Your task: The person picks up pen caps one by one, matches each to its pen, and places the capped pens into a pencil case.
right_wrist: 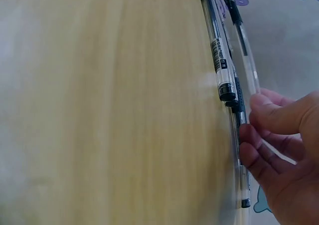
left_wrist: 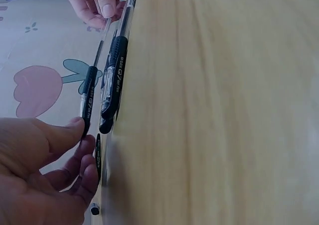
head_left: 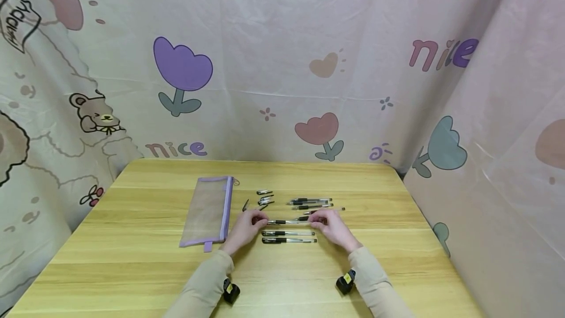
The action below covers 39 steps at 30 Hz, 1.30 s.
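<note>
Left hand (head_left: pixel 246 228) and right hand (head_left: pixel 334 229) pinch black, clear-barrelled plastic pen (head_left: pixel 282 222), ends hidden; purple-edged rectangular see-through pouch (head_left: pixel 205 212) lies flat.

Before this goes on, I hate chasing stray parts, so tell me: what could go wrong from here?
The held pen, pinched near its ends by the left hand and right hand, might slip. The loose caps lie just beyond the left hand, so a nudge could scatter them. The pens just beyond the right hand might roll if bumped.
</note>
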### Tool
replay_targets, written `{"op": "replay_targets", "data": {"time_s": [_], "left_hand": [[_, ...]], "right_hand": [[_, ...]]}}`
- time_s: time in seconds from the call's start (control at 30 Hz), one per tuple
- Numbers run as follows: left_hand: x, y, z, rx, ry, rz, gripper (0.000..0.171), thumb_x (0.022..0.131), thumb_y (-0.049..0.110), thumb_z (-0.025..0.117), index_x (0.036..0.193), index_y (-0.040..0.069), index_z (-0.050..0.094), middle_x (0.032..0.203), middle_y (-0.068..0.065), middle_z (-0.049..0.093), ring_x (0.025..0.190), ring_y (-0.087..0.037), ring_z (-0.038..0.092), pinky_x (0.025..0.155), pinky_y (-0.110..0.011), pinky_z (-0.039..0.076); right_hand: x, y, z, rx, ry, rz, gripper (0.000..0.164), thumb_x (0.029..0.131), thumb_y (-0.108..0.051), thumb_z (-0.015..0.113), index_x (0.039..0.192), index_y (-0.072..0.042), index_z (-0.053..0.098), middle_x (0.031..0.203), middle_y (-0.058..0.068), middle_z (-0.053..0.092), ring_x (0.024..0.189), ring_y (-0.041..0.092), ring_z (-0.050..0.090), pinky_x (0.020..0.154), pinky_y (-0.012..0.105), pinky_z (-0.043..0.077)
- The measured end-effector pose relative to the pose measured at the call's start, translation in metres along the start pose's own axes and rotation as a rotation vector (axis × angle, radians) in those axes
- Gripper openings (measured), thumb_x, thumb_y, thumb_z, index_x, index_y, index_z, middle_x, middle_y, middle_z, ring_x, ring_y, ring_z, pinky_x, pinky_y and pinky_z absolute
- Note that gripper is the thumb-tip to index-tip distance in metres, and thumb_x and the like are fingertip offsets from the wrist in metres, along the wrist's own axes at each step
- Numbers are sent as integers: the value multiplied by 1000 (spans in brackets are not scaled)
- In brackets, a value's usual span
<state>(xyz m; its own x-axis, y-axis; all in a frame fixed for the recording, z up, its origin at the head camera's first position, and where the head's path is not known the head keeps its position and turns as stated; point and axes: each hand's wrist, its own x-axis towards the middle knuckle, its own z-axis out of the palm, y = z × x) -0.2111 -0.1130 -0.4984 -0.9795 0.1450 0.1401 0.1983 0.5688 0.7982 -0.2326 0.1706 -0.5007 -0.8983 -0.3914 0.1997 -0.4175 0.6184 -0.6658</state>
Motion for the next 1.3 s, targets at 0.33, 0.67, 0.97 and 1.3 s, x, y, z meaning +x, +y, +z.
{"op": "replay_targets", "data": {"time_s": [0.33,0.67,0.97,1.3], "left_hand": [[1,0,3,69,-18,-27,7,91,5,70,94,6,76,89,-3,73,80,-11,60,74,-28,51],[1,1,3,51,-33,-56,7,91,4,70,92,8,76,87,-2,73,78,-11,59,73,-29,51],[0,2,2,46,-45,-54,7,90,3,71,89,7,76,83,-2,71,75,-11,56,68,-26,47],[-1,2,0,34,-69,-58,6,90,3,71,92,6,76,84,-2,70,75,-12,56,68,-25,46]], "right_hand": [[1,0,1,-53,-27,21,10,83,-3,75,91,-9,77,86,0,72,75,4,56,69,19,47],[3,0,2,-93,-24,15,9,82,-5,78,85,-13,78,85,-3,70,74,2,53,69,19,44],[3,1,2,-73,-36,17,10,81,-3,78,85,-12,78,84,-2,70,72,1,53,68,18,45],[3,0,1,-59,-55,31,10,81,-2,78,88,-9,78,85,0,70,71,1,52,66,17,45]]}}
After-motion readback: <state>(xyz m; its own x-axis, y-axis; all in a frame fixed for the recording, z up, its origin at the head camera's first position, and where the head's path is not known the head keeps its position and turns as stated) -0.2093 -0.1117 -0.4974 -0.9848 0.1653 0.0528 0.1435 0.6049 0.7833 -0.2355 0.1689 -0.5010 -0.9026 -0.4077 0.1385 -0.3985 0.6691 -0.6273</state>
